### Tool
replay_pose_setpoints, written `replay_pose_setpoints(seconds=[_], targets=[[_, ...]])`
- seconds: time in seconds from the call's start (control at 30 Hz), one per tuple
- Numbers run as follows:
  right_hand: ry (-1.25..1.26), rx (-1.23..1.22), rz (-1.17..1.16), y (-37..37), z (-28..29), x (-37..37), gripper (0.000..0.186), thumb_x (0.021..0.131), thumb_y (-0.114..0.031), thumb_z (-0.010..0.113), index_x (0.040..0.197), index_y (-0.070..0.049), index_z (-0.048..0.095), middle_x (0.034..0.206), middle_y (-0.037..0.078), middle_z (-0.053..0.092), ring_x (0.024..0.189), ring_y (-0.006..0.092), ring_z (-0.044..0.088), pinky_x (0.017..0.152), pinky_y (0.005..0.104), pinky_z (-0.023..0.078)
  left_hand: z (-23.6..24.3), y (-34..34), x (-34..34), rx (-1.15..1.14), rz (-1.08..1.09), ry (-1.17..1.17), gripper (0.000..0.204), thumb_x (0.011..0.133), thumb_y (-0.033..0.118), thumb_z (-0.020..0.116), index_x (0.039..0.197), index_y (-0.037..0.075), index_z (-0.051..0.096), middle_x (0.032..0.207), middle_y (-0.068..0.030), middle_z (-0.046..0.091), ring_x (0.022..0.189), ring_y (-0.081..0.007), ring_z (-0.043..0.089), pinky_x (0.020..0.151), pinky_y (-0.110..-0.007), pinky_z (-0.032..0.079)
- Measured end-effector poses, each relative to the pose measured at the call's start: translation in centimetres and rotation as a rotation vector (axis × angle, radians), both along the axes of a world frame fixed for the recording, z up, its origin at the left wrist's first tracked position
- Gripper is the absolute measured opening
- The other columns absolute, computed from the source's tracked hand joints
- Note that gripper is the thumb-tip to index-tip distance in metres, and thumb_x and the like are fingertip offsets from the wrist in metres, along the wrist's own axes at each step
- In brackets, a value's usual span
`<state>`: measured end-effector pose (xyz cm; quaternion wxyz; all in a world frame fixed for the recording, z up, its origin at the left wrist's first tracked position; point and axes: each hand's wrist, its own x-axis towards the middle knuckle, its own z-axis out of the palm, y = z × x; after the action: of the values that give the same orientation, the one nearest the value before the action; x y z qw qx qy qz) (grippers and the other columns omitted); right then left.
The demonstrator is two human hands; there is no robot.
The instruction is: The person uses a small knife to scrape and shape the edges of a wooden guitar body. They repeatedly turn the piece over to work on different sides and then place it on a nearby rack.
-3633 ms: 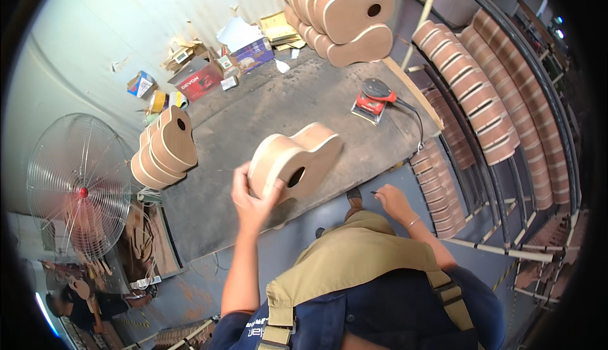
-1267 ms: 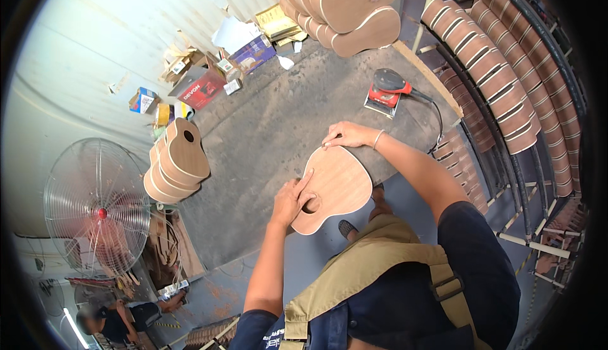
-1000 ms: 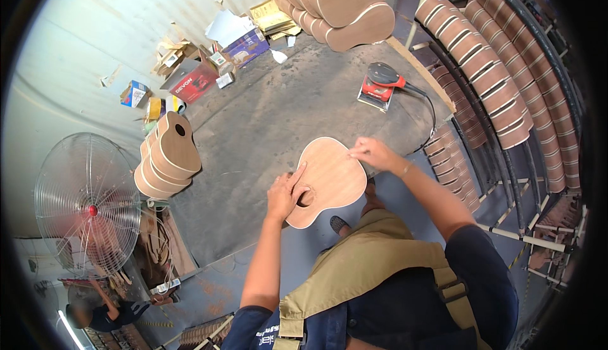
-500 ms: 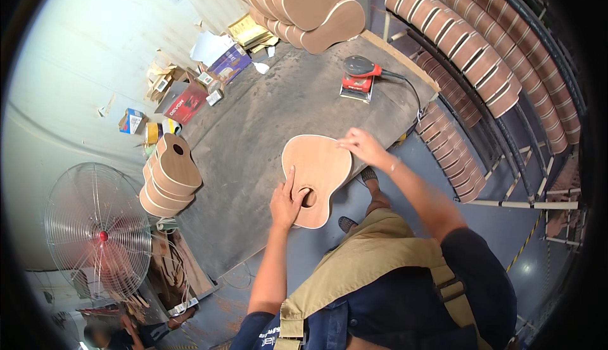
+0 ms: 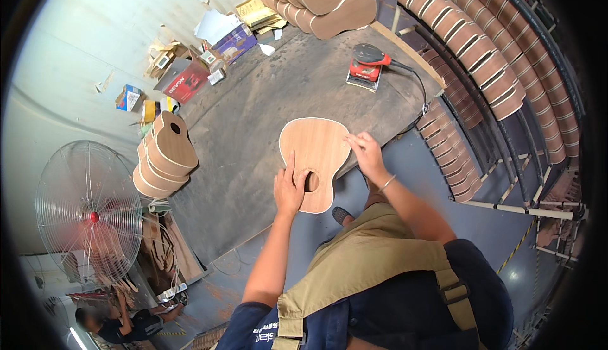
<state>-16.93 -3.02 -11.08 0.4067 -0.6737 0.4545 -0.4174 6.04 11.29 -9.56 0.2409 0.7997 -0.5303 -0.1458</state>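
Two hands rest on a pale guitar body [image 5: 315,154] lying flat at the edge of the grey workbench [image 5: 253,128]. Left hand [image 5: 289,188] lies beside the sound hole, fingers loosely spread. Right hand [image 5: 365,152] presses the rim, fingers together. An orange sander [image 5: 366,63] sits well beyond the fingertips.

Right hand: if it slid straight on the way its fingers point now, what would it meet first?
The right hand lies on the guitar body, fingers aimed up and left across the wood. Going on, it would cross the guitar's top, then reach bare workbench. The way looks free; depth is hard to judge.
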Motion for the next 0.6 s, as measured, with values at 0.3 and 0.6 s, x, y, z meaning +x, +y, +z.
replay_pose_setpoints(seconds=[0.3, 0.6], targets=[[-0.050, -0.032, 0.001, 9.1, -0.9, 2.5, 0.019, 0.102, -0.009, 0.069, 0.116, -0.004, 0.080, 0.086, 0.008, 0.061, 0.076, 0.0175, 0.058, 0.070, 0.0304, 0.048, -0.1, -0.3, 0.1, -0.024, 0.000, -0.001, 0.070, 0.101, 0.049, 0.066, 0.165, 0.033, 0.042, 0.100, -0.0189, 0.063, 0.092, -0.0386, 0.060, 0.087, -0.049, 0.050], [-0.002, 0.070, 0.333, 13.4, -0.9, 0.1, 0.019, 0.103, -0.011, 0.069, 0.115, -0.002, 0.080, 0.085, 0.008, 0.061, 0.074, 0.0166, 0.059, 0.068, 0.0300, 0.048, -0.1, 0.1, 0.1, -0.042, 0.012, -0.008, 0.071, 0.100, 0.047, 0.069, 0.164, 0.034, 0.042, 0.102, -0.0190, 0.064, 0.093, -0.0394, 0.061, 0.087, -0.050, 0.050]])
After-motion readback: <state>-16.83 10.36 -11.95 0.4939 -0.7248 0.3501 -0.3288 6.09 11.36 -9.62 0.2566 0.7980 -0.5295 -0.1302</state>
